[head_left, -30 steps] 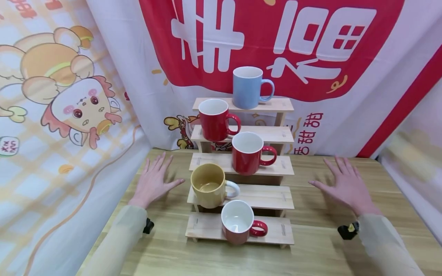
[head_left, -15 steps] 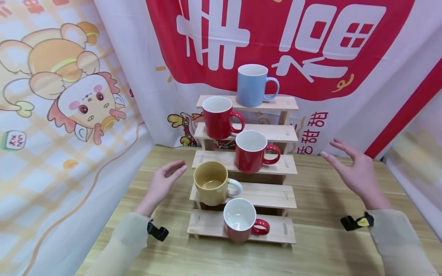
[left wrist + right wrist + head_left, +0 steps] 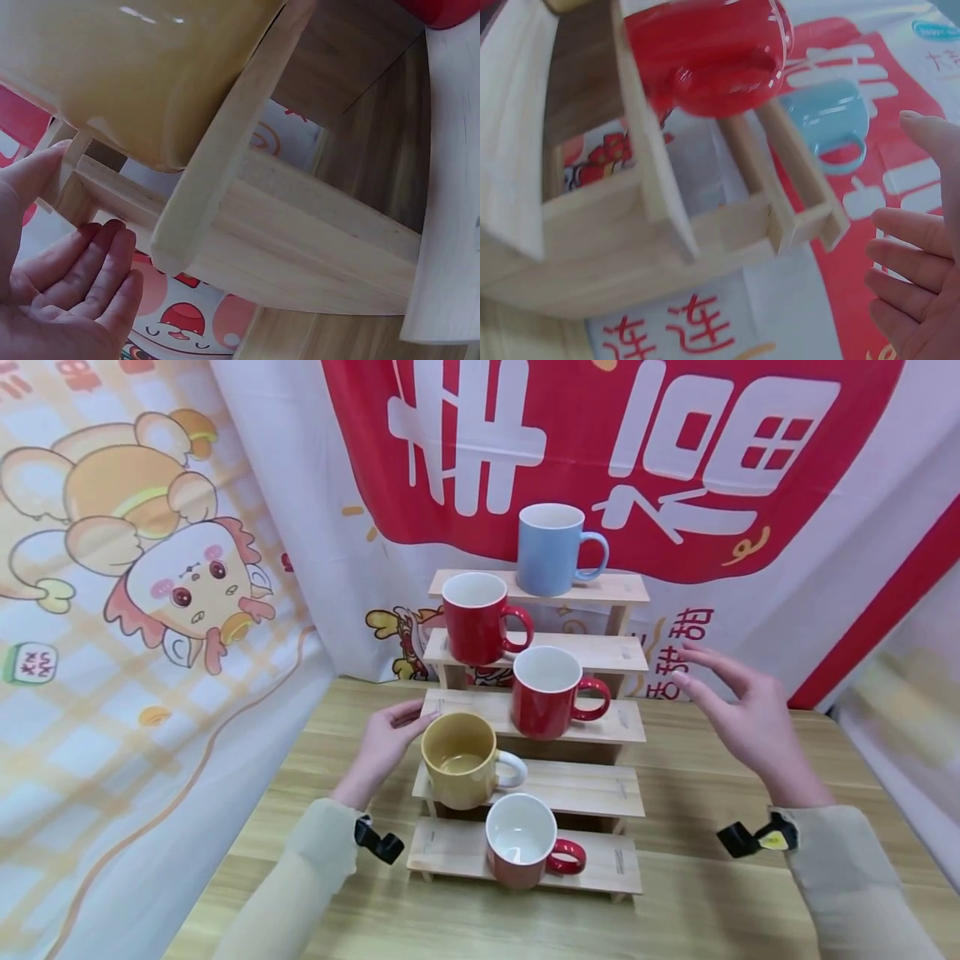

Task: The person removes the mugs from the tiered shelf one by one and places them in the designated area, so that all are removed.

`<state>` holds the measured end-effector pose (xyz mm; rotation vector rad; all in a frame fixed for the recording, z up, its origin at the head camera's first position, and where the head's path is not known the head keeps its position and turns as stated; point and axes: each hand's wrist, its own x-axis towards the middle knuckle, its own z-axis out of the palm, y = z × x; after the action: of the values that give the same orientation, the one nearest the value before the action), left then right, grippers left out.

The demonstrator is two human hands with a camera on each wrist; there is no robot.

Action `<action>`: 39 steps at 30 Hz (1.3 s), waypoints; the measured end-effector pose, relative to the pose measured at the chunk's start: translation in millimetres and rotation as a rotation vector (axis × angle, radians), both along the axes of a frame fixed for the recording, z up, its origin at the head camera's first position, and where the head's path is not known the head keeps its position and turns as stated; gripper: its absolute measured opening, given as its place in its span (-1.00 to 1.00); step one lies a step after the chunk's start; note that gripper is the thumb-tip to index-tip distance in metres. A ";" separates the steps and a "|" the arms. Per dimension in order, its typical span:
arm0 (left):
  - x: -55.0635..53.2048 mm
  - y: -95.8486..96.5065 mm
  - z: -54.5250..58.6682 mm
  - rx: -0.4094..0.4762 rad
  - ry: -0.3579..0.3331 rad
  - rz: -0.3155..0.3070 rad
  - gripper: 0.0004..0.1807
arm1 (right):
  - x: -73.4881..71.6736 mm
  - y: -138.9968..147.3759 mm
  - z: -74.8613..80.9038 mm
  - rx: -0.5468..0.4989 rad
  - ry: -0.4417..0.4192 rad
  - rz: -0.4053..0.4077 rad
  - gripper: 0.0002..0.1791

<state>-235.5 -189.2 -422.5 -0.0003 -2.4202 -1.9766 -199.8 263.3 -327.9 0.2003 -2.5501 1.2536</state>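
Note:
My left hand (image 3: 390,739) is at the left side of a stepped wooden rack (image 3: 585,789), beside the yellow mug (image 3: 459,768) with a white handle. In the left wrist view its thumb (image 3: 56,157) overlaps the rack's edge, while its relaxed fingers (image 3: 97,270) lie below that edge, apart from the thumb. My right hand (image 3: 750,718) hangs in the air to the right of the rack, thumb and fingers spread, holding nothing. Mugs stand on the steps: light blue (image 3: 549,556) on top, then two red mugs, the upper (image 3: 474,622) and lower (image 3: 542,702), the yellow one, and a white-lined red-handled mug (image 3: 521,852) lowest.
The rack stands on a wood-grain table (image 3: 675,910). Behind it hangs a printed cloth (image 3: 360,602) with a large red patch and white characters. More patterned cloth (image 3: 150,760) closes off the left side.
Both hands have risen from the table beside the rack. The left has moved right to the rack's side; the right has come somewhat inward. The mugs stay on their steps.

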 end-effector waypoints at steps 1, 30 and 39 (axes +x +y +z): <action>-0.1 1.0 0.1 0.009 0.002 0.002 -0.41 | -1.1 -2.2 2.8 -0.002 0.017 0.011 -0.39; 0.6 -1.8 -2.1 0.096 -0.036 0.034 -0.43 | -122.1 -77.5 118.0 -0.170 -0.221 0.085 -0.13; 0.0 -0.4 -0.6 0.112 -0.074 0.027 -0.39 | -141.1 -96.1 111.4 -0.358 -0.311 0.132 -0.42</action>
<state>-235.5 -189.6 -423.1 0.1081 -2.3346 -2.1351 -340.8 167.3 -216.5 0.1027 -2.5301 1.8958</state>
